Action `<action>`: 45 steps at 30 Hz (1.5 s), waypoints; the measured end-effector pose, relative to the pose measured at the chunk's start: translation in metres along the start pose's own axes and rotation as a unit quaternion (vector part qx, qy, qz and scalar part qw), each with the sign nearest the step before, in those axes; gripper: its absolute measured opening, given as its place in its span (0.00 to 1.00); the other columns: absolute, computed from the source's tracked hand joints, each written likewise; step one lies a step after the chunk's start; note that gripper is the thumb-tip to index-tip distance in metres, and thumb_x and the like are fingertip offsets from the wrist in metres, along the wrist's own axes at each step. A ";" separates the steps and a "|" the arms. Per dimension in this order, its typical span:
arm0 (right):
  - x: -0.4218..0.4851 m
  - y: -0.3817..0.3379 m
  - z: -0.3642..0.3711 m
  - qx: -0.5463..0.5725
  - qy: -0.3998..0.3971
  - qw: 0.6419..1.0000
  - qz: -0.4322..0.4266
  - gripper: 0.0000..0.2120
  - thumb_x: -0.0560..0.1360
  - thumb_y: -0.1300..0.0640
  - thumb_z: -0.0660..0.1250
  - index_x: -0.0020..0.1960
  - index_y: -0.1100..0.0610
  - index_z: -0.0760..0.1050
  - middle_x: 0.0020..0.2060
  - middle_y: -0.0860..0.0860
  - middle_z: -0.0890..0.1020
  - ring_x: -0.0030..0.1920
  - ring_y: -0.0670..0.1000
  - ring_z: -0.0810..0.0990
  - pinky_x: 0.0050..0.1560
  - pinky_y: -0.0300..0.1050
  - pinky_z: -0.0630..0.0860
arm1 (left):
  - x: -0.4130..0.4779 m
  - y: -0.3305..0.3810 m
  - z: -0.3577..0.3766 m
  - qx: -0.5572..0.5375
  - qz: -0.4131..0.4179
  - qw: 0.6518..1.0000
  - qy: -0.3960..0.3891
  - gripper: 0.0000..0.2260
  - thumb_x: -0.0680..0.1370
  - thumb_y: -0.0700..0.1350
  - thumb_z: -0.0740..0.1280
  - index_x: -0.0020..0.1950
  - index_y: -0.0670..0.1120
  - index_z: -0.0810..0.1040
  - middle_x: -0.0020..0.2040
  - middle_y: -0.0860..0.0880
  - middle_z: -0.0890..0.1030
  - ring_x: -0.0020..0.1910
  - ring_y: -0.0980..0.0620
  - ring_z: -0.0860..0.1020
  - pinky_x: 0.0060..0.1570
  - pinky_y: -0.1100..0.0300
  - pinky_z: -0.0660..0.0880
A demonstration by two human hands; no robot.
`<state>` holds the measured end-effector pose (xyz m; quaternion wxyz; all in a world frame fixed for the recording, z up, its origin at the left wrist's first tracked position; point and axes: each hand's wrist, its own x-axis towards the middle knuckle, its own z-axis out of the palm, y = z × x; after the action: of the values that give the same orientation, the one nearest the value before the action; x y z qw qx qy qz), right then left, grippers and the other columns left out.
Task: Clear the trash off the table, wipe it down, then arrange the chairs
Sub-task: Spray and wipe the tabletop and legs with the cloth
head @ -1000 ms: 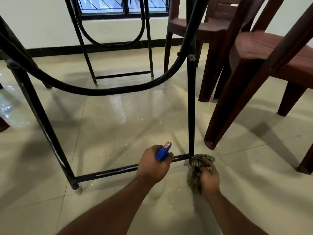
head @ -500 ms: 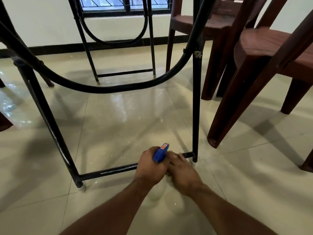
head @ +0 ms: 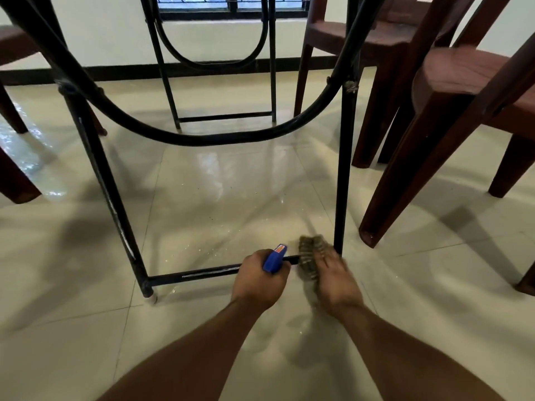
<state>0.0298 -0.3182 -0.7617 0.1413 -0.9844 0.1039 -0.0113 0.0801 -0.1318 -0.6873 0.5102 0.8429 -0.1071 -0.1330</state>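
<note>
- Your left hand (head: 259, 280) is curled into a fist around a blue spray bottle (head: 275, 259), whose top pokes out above your knuckles, just over the low crossbar (head: 199, 274) of the black metal table frame.
- Your right hand (head: 333, 277) is pressed down on a patterned cloth (head: 311, 256), fingers wrapped over it; the hand is motion-blurred, so the exact finger positions can't be told.
- That cloth sits on the right end of the crossbar, touching or just beside the foot of the upright leg (head: 344, 169) on the right.
- You are looking at the frame from low down; the tabletop itself is out of view.
- Brown plastic chairs (head: 451, 91) stand close to the right of that leg, and part of another chair (head: 14, 175) shows at the left edge.
- Small pale specks are scattered on the glossy tile floor (head: 217, 198) beyond the crossbar.
</note>
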 end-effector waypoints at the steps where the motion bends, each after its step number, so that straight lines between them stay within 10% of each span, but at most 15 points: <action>1: -0.003 0.000 -0.003 -0.055 -0.014 0.997 0.049 0.34 0.80 0.61 0.54 0.82 0.51 0.44 0.81 0.51 0.46 0.81 0.52 0.45 0.79 0.48 0.44 | -0.006 -0.003 -0.002 0.001 -0.006 1.000 0.002 0.04 0.78 0.50 0.70 0.47 0.52 0.77 0.34 0.51 0.76 0.31 0.53 0.71 0.34 0.60 0.73; 4: 0.011 -0.044 0.003 -0.019 -0.023 0.991 0.128 0.36 0.79 0.59 0.56 0.82 0.54 0.41 0.81 0.54 0.43 0.80 0.55 0.39 0.79 0.53 0.39 | -0.016 -0.015 -0.007 -0.002 -0.026 1.000 0.012 0.03 0.78 0.49 0.71 0.49 0.52 0.78 0.34 0.51 0.77 0.31 0.53 0.71 0.36 0.57 0.76; 9: -0.003 -0.067 0.027 0.213 0.075 0.974 0.012 0.37 0.75 0.68 0.60 0.80 0.47 0.58 0.78 0.47 0.59 0.79 0.51 0.53 0.79 0.52 0.53 | -0.023 -0.028 -0.024 0.005 -0.044 0.999 0.025 0.04 0.78 0.49 0.71 0.48 0.56 0.77 0.39 0.51 0.81 0.37 0.52 0.77 0.47 0.51 0.82; 14: -0.001 -0.016 0.008 0.425 0.268 0.768 0.396 0.23 0.75 0.70 0.66 0.69 0.62 0.71 0.58 0.61 0.79 0.58 0.62 0.78 0.59 0.49 0.73 | -0.014 -0.025 -0.025 0.067 -0.034 0.997 0.023 0.06 0.78 0.51 0.71 0.46 0.49 0.78 0.40 0.44 0.82 0.36 0.45 0.77 0.45 0.46 0.80; 24: 0.042 0.002 -0.020 0.346 0.145 0.798 0.471 0.18 0.74 0.62 0.71 0.61 0.65 0.71 0.58 0.64 0.80 0.59 0.66 0.79 0.58 0.54 0.77 | 0.001 -0.016 0.011 0.030 -0.048 0.998 0.002 0.07 0.78 0.51 0.71 0.46 0.47 0.79 0.34 0.48 0.77 0.32 0.52 0.71 0.37 0.54 0.75; 31: 0.041 -0.009 -0.003 0.548 0.202 0.598 0.549 0.14 0.76 0.64 0.68 0.61 0.65 0.75 0.56 0.60 0.82 0.50 0.59 0.82 0.54 0.49 0.79 | -0.014 -0.031 0.010 0.014 -0.072 0.997 0.018 0.08 0.77 0.51 0.71 0.47 0.48 0.78 0.37 0.45 0.79 0.33 0.52 0.72 0.43 0.47 0.79; 36: 0.048 -0.077 -0.016 0.442 0.361 0.731 0.375 0.21 0.78 0.66 0.63 0.70 0.62 0.69 0.70 0.60 0.73 0.69 0.60 0.72 0.69 0.45 0.68 | -0.021 -0.042 -0.013 0.024 -0.084 0.996 0.024 0.07 0.77 0.52 0.71 0.45 0.51 0.77 0.36 0.49 0.78 0.34 0.50 0.74 0.44 0.49 0.80; 40: 0.038 -0.117 0.013 0.172 0.145 0.934 0.277 0.36 0.75 0.59 0.67 0.80 0.50 0.57 0.80 0.59 0.53 0.80 0.60 0.51 0.78 0.60 0.51 | -0.030 -0.048 -0.035 0.016 -0.107 0.993 0.050 0.07 0.78 0.51 0.71 0.43 0.55 0.74 0.39 0.49 0.79 0.38 0.48 0.78 0.48 0.49 0.80; 45: 0.016 -0.147 0.048 0.031 -0.022 0.998 0.042 0.39 0.79 0.60 0.62 0.81 0.48 0.43 0.81 0.54 0.40 0.79 0.56 0.35 0.79 0.57 0.39 | -0.044 -0.066 -0.064 0.001 -0.139 0.986 0.089 0.11 0.78 0.48 0.71 0.41 0.58 0.71 0.42 0.51 0.80 0.47 0.45 0.81 0.52 0.52 0.79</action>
<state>0.0775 -0.1708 -0.7666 0.1739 -0.9745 0.1412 0.0126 0.0634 -0.0347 -0.7121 0.4931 0.8588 0.0564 -0.1271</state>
